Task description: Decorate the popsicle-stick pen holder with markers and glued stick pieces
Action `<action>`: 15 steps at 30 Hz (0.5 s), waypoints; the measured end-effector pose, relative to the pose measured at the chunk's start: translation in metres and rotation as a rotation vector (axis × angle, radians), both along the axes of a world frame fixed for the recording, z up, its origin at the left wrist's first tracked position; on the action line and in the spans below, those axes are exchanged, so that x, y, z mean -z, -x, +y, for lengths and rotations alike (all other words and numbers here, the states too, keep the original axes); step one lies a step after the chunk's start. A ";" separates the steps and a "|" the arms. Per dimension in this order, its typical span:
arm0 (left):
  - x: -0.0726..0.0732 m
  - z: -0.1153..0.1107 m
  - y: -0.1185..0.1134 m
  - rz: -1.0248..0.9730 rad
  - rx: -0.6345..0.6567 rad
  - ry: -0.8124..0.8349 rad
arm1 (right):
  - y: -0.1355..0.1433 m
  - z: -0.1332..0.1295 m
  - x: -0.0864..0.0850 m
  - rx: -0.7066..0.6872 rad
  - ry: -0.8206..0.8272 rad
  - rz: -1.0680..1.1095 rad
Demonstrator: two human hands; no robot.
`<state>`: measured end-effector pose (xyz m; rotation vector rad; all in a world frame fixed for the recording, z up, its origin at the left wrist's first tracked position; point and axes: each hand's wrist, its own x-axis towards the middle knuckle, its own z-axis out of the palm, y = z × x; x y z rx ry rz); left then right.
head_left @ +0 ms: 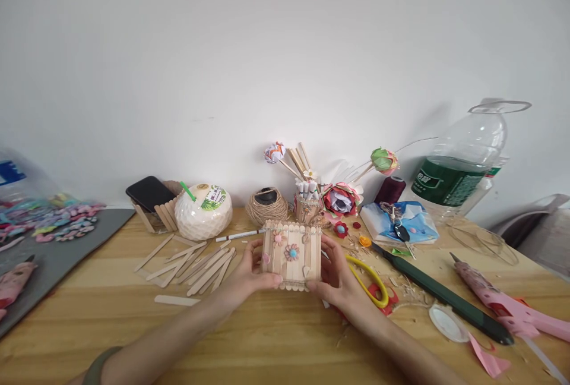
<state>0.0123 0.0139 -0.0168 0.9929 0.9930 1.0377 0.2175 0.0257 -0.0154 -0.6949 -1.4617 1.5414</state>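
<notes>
A small box-like piece made of wooden craft sticks point(293, 260) faces me, upright, with a pink and blue flower at its centre and smaller pink and wooden decorations around it. My left hand point(256, 269) grips its left side, thumb on the lower front. On the right side my right hand point(332, 272) holds it the same way, thumb at the lower right corner. Fingers behind the piece are partly hidden. Loose craft sticks point(209, 269) lie to the left of my left hand. Yellow-handled scissors point(370, 281) rest just right of my right hand.
Behind stand a wrapped coconut point(203, 212), a twine ball point(267, 207), a decorated holder point(308, 210) with sticks, and paper flowers point(342, 199). At right are a large bottle point(458, 177), a green tool point(445, 296) and a pink glue gun point(499, 308). A phone point(151, 193) leans back left.
</notes>
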 end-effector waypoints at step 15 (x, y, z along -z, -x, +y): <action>-0.031 0.000 0.018 0.300 0.348 -0.052 | -0.002 -0.002 -0.001 -0.044 0.040 -0.044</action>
